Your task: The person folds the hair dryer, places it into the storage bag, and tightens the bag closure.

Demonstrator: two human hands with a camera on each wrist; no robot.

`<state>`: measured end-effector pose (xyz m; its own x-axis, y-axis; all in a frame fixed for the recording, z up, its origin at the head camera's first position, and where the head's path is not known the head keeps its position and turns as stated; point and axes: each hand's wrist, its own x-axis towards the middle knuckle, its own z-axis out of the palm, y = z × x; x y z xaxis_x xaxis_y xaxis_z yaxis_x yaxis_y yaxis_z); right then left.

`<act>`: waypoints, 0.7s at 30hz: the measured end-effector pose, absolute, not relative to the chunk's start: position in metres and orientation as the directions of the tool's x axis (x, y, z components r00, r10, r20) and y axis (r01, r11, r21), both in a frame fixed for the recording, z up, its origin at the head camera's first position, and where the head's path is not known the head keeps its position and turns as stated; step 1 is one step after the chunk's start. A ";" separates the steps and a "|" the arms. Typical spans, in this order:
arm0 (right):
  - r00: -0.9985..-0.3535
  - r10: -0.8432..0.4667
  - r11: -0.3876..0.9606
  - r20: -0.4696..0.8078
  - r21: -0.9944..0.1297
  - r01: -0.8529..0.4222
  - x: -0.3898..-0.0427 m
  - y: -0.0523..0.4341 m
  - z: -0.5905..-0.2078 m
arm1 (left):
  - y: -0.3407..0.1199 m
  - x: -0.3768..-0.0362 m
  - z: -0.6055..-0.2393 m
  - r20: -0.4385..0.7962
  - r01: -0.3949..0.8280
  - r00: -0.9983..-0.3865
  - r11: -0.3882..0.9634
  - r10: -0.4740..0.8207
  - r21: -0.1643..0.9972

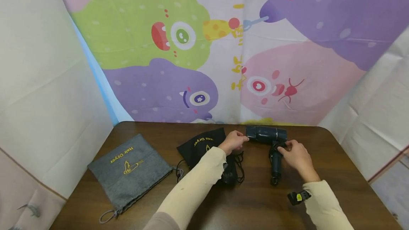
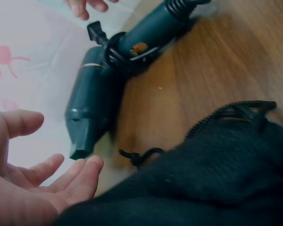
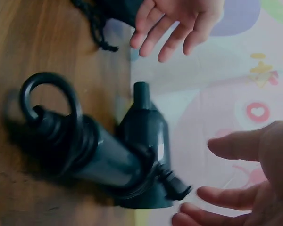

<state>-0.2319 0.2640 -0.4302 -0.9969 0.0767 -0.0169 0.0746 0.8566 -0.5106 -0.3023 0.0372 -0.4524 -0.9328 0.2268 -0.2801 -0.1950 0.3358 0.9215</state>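
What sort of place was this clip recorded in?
It looks like a makeshift indoor recording booth: a brown wood-look table in front of a cartoon-monster backdrop, with creased white sheeting on both sides.

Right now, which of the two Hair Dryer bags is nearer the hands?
The black bag, beside the left hand; the grey bag lies apart from it, farther to the person's left.

There's room to pass between the black pouch (image 1: 196, 152) and the dryer handle (image 1: 276, 166) — though looped cords (image 1: 241, 159) jut in.
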 end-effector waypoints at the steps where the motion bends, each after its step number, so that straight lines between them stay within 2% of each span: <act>1: -0.995 0.092 0.855 -0.025 -0.510 0.092 -0.233 0.266 -0.432 | 0.037 -0.302 -0.454 -0.285 -0.200 -0.932 0.337 0.223 0.920; 9: -0.974 0.145 0.852 -0.172 -0.478 0.212 -0.240 0.280 -0.450 | 0.041 -0.301 -0.466 -0.314 -0.237 -0.926 0.327 0.207 0.915; 15: -0.971 0.095 0.850 -0.221 -0.489 0.195 -0.247 0.285 -0.465 | 0.057 -0.299 -0.468 -0.338 -0.269 -0.915 0.288 0.221 0.919; 21: -0.971 0.033 0.833 -0.238 -0.531 0.159 -0.255 0.277 -0.475 | 0.072 -0.297 -0.467 -0.327 -0.252 -0.925 0.331 0.195 0.909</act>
